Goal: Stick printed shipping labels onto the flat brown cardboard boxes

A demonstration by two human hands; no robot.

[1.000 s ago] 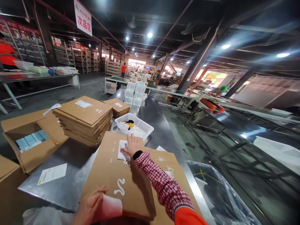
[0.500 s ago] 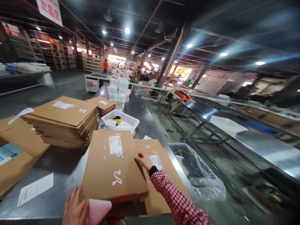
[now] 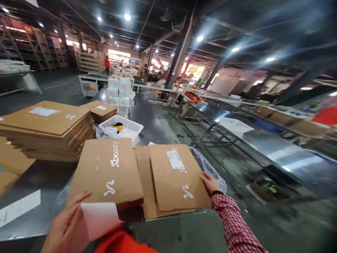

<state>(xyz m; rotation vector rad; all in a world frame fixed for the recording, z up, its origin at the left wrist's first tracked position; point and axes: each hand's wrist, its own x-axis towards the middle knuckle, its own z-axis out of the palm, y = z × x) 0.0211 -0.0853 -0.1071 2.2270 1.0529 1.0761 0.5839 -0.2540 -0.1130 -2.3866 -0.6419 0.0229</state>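
My left hand (image 3: 61,225) is closed on a curled white label sheet (image 3: 101,218), beside the near left corner of a pile of flat cardboard boxes (image 3: 98,168). White "beauty" lettering and a squiggle mark the bare top of that pile. To its right, a flat cardboard box (image 3: 168,189) with a white label (image 3: 175,160) lies over another cardboard piece (image 3: 143,165). The fingers of my right hand (image 3: 210,182) hold this labelled box by its right edge, the thumb hidden from view.
A tall stack of flattened boxes (image 3: 52,130) stands at left, with a smaller stack (image 3: 101,110) behind. A white basket (image 3: 135,129) holds a yellow-and-black tape roll. Clear tubs (image 3: 118,91) stand farther back. A loose printed sheet (image 3: 21,209) lies on the metal table (image 3: 52,179).
The labelled box has moved from the left pile to the right one with my right hand. An unlabelled top now shows on the left pile. The view has shifted right.
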